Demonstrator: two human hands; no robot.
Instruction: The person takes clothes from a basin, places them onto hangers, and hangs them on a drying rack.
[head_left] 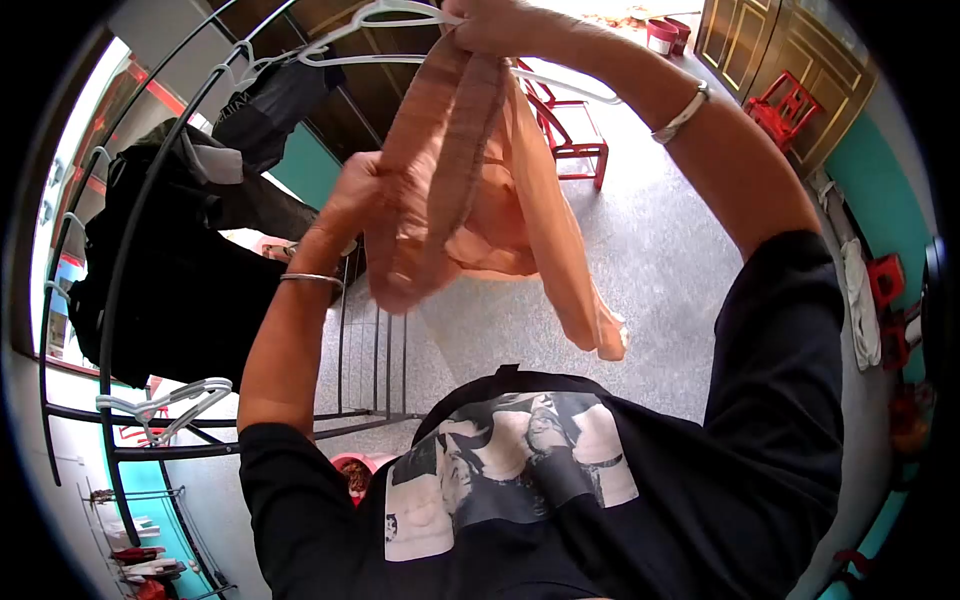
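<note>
While the right hand [490,25] is raised at the top of the view, its fingers are closed on the upper edge of a peach-orange garment [535,200], right beside a white plastic hanger [365,60]. Whether those fingers also grip the hanger, I cannot tell. The left hand [358,192] is lower and to the left, its fingers narrowed on the garment's left edge; the fingertips are hidden by the cloth. The garment hangs between and below the 2 hands, in front of the hanger, with a long, narrow part reaching down to the right above the grey speckled floor [660,260]. Its folds at the left look blurred.

To the left stands a black metal rack [108,330]. Black clothing [190,290] hangs on it, with a dark grey garment [270,115] farther up. At least 2 white hangers [185,405] sit low on the rack, near the left forearm. Beyond the peach-orange garment is a red chair [580,150], and another red chair [783,110] stands by the brown doors [800,60] at upper right. Below the left forearm, a pink container [378,460] holds something brown, partly hidden by the black sleeve.
</note>
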